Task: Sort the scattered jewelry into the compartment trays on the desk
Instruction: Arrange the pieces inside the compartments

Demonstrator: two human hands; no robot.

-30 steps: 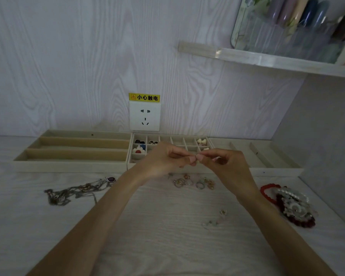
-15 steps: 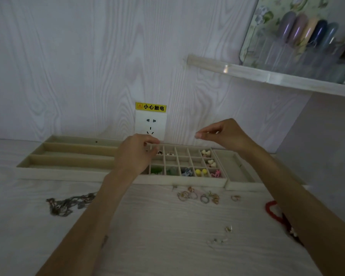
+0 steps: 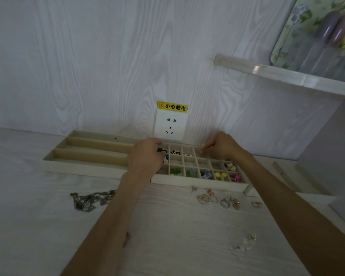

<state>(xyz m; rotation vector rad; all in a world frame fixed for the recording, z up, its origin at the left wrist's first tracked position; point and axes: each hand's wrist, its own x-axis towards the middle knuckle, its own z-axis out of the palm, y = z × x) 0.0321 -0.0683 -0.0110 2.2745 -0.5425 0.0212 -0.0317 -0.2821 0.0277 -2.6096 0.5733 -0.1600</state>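
Note:
A beige grid tray [image 3: 199, 184] with many small compartments stands against the wall and holds several colourful earrings. My left hand [image 3: 145, 158] hovers over its left column, fingers curled, with the tips by a black earring [image 3: 161, 150]; whether it holds anything is hidden. My right hand [image 3: 224, 145] is over the back row, thumb and forefinger pinched together on a tiny earring that is barely visible. Several loose rings [image 3: 217, 200] lie in front of the tray. A chain necklace [image 3: 90, 200] lies at the left, and small studs [image 3: 245, 244] nearer to me.
A beige tray with long slots [image 3: 84, 168] adjoins the grid tray on the left. A wall socket [image 3: 170, 126] with a yellow warning label sits behind the trays. A shelf [image 3: 287, 74] juts out at the upper right. Another tray's edge [image 3: 283, 172] shows at the right.
My hands, pinched together above the rings a second ago, have parted and gone down to the grid tray, left to its left column, right to the back row. The view has tilted upward.

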